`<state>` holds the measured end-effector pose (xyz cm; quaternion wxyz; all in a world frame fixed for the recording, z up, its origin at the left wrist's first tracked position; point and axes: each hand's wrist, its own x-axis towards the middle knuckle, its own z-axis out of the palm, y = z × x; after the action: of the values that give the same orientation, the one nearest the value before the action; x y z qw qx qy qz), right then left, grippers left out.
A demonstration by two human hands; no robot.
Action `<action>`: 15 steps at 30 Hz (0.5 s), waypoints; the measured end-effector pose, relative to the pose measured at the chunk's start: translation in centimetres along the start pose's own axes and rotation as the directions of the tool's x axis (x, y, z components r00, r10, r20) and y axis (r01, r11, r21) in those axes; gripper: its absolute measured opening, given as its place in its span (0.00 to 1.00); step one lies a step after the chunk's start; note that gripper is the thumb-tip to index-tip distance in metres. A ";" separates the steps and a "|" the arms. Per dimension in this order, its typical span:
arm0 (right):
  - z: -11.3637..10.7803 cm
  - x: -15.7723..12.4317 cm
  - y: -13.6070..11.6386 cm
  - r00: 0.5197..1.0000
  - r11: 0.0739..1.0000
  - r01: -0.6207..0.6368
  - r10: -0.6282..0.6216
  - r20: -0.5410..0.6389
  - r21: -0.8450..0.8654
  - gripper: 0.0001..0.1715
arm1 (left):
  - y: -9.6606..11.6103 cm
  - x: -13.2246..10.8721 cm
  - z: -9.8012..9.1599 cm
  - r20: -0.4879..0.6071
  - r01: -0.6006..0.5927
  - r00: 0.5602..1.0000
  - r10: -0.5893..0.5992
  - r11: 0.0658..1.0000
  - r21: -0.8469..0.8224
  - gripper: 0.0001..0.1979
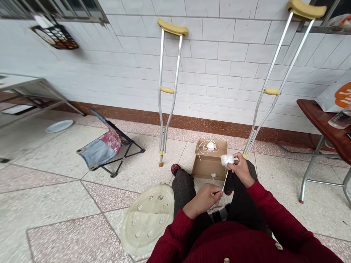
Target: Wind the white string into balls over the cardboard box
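A fluffy white yarn ball (227,160) is pinched by the right hand (241,170), while its thin white strand (225,181) is pinched by the left hand (204,199), above an open brown cardboard box (204,166).

- The tile floor (52,204) under me
- A cardboard box (208,168) with white string (204,147) in it
- A big round pale disc (146,219) with holes
- A small plate (59,126)
- A folding chair (102,149)
- Two crutches (160,109) standing up

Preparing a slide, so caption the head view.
Right hand grips a white yarn ball while left hand pinches its strand by a cardboard box.
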<state>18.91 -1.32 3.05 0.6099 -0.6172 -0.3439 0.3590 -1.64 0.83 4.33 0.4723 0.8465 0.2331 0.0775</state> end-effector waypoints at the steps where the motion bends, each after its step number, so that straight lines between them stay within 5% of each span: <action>1: 0.1 -0.4 1.1 0.999 0.997 -0.005 0.008 0.031 -0.078 0.20 | 0.5 0.0 -0.6 -0.030 -0.020 0.999 0.021 0.999 0.031 0.21; 3: 0.2 -1.8 3.2 0.984 0.989 -0.049 0.071 0.162 -0.137 0.19 | 1.0 0.0 -2.2 -0.116 -0.050 0.991 0.062 0.994 0.102 0.19; 5: 0.4 -3.7 4.4 0.914 0.980 -0.182 0.197 0.355 -0.075 0.18 | 1.0 0.2 -3.6 -0.184 -0.060 0.979 0.088 0.987 0.152 0.18; 9: 0.5 -6.6 2.5 0.764 0.901 -0.410 0.254 0.593 0.142 0.19 | -0.6 1.1 -4.3 -0.221 -0.055 0.972 0.078 0.993 0.107 0.18; 12: 0.2 -6.6 -1.0 0.755 0.860 -0.440 0.199 0.625 0.257 0.28 | -1.6 1.7 -2.6 -0.227 -0.044 0.973 0.052 0.998 0.041 0.18; 15: -0.1 -5.0 -3.4 0.796 0.858 -0.402 0.155 0.586 0.320 0.32 | -1.8 1.8 -0.3 -0.217 -0.017 0.976 0.016 1.000 0.001 0.18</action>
<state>16.51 -5.65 6.58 0.5466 -0.3856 -0.3167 0.6725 -0.71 2.73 2.85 0.4439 0.8346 0.2762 0.1735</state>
